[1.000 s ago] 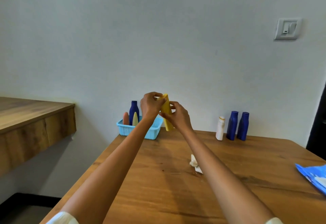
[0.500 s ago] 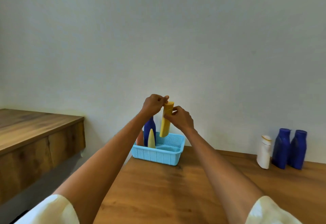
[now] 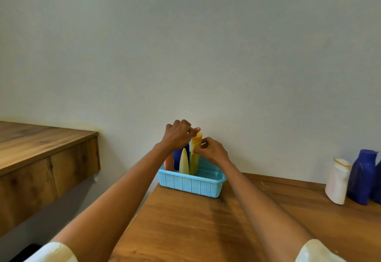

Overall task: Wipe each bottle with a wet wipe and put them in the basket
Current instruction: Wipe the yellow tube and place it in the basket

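Note:
A tall yellow bottle (image 3: pixel 195 158) stands upright inside the light blue basket (image 3: pixel 191 184) at the table's far left corner. My left hand (image 3: pixel 177 136) has its fingers curled over the bottle's cap, fingertips on it. My right hand (image 3: pixel 212 152) pinches the bottle's upper body from the right. In the basket beside it stand a pale yellow tapered bottle (image 3: pixel 184 161), a dark blue bottle (image 3: pixel 178 154) and a pink bottle (image 3: pixel 169 161). A white bottle (image 3: pixel 338 181) and two dark blue bottles (image 3: pixel 361 176) stand on the table at the right.
The wooden table (image 3: pixel 195 226) meets a plain wall behind the basket. A separate wooden counter (image 3: pixel 41 148) juts out at the left, with a gap between it and the table.
Both hands have carried the yellow bottle away from the table's middle and lowered it into the basket. The view swung left, so the wipe and blue packet are out of sight.

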Tool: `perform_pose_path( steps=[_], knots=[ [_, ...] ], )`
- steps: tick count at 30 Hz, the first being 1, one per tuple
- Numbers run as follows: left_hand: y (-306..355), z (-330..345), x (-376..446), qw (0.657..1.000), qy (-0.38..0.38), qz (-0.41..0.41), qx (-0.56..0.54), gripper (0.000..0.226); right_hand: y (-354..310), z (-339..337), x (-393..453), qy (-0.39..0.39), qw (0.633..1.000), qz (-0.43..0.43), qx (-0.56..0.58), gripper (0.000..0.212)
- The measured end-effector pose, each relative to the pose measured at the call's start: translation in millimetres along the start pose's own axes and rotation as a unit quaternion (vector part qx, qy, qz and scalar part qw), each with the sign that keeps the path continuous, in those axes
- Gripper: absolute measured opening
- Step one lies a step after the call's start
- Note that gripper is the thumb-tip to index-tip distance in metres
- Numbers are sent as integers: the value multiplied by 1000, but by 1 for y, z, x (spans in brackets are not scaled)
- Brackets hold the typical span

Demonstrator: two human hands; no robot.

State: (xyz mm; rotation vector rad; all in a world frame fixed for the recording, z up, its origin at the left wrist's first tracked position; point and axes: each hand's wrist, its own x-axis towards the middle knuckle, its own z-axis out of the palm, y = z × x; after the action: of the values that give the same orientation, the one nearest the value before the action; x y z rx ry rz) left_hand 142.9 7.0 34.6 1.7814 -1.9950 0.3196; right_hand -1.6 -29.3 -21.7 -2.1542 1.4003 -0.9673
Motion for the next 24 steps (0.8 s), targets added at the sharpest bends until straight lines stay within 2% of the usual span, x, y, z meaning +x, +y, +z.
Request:
perform_pose_path(
  steps=[4, 6, 10, 16, 18, 20, 24],
  knots=[
    [-3, 0, -2, 1000, 0, 0, -15, 50, 3, 0, 2, -10, 1000, -5, 15, 53],
    [-5, 0, -3, 999, 26, -15, -37, 43, 3, -2, 3, -17, 1000, -7, 21, 54],
    [-14, -2, -2, 991, 73, -74, -89, 37, 1, -4, 3, -37, 996, -15, 81, 70],
    [-24, -8, 12, 991, -12, -90, -96, 44, -14, -10, 9, -24, 993, -49, 103, 85],
    [-23, -10, 17, 991, -26, -83, -100, 38, -17, -8, 12, -23, 994, -65, 89, 79],
    [-22, -12, 21, 991, -22, -84, -97, 30, -17, -5, 16, -16, 994, -78, 74, 64],
    [-21, -14, 21, 990, 0, -107, -90, 30, -15, -4, 20, 5, 994, -66, 89, 48]
  ],
)
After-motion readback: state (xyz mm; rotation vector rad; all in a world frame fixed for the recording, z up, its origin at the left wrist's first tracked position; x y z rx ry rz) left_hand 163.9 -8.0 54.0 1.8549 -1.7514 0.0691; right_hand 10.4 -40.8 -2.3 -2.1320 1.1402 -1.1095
